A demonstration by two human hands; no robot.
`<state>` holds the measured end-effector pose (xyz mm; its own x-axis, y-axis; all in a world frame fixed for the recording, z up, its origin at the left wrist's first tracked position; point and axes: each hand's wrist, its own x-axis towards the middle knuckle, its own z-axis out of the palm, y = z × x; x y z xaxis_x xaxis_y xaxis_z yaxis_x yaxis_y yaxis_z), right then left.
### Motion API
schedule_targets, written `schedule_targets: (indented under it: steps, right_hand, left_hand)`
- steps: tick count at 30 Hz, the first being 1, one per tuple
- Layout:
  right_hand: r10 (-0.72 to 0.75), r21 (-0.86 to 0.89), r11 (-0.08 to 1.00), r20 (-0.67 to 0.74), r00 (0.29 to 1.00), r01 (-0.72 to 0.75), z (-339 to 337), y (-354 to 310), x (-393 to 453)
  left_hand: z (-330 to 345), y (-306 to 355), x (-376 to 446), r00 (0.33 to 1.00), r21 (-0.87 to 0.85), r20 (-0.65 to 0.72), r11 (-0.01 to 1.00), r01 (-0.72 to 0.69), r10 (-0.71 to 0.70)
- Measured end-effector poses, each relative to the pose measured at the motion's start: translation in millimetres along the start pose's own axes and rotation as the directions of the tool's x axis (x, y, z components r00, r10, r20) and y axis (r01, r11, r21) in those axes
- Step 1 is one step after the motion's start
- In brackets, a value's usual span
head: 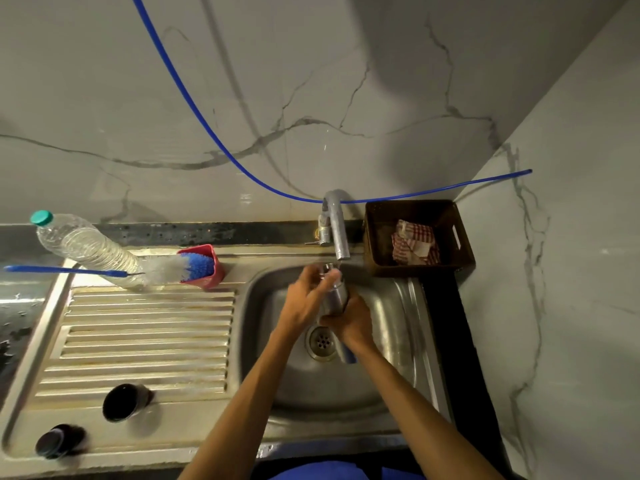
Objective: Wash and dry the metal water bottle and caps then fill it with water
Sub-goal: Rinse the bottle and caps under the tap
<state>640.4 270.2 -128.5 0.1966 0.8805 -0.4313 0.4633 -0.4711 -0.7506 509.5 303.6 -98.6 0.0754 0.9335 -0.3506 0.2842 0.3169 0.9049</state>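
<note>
The metal water bottle (335,296) is upright over the sink basin (273,368), its mouth just under the tap spout (338,233). My right hand (349,323) grips the bottle's lower body. My left hand (308,296) wraps its fingers round the bottle's neck near the mouth. Two dark caps stand on the draining board at the lower left: a larger cap (123,402) and a smaller cap (57,441). The picture is blurred, so I cannot tell whether water runs from the tap.
A clear plastic bottle (86,247) with a teal lid leans at the back left. A blue-and-white bottle brush (173,266) lies in a red holder (213,268). A brown crate (419,237) with a red checked cloth (414,242) sits right of the tap. A blue hose (214,143) hangs across the wall.
</note>
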Motion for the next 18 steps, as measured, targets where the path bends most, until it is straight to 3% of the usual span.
schedule_targets:
  steps: [1,4,10,14,16,18]
  right_hand:
    - [-0.005,-0.015,1.000,0.000,1.000,0.005,7,2,-1]
    - [-0.069,0.070,0.995,0.060,0.996,0.065,22,10,-8]
    - [-0.042,0.179,0.984,0.218,0.975,0.002,-5,-1,8]
    - [-0.092,0.133,0.989,0.163,0.982,0.071,-2,-11,-1]
    - [-0.118,0.230,0.971,0.247,0.962,0.060,-6,-8,-9]
    - [-0.130,0.292,0.956,0.342,0.931,0.026,-12,-7,-7]
  left_hand:
    - [6,1,-5,0.999,0.057,0.021,0.998,0.024,-0.026]
    - [15,2,-6,0.992,0.193,-0.115,0.979,0.067,-0.045]
    - [3,0,0,1.000,0.166,-0.016,0.986,-0.005,0.008]
    - [17,7,-5,0.987,0.194,-0.137,0.975,0.106,-0.080]
    - [14,11,-2,0.980,0.164,-0.176,0.979,0.120,-0.091]
    - [8,12,0,0.989,0.165,-0.124,0.982,0.094,-0.074]
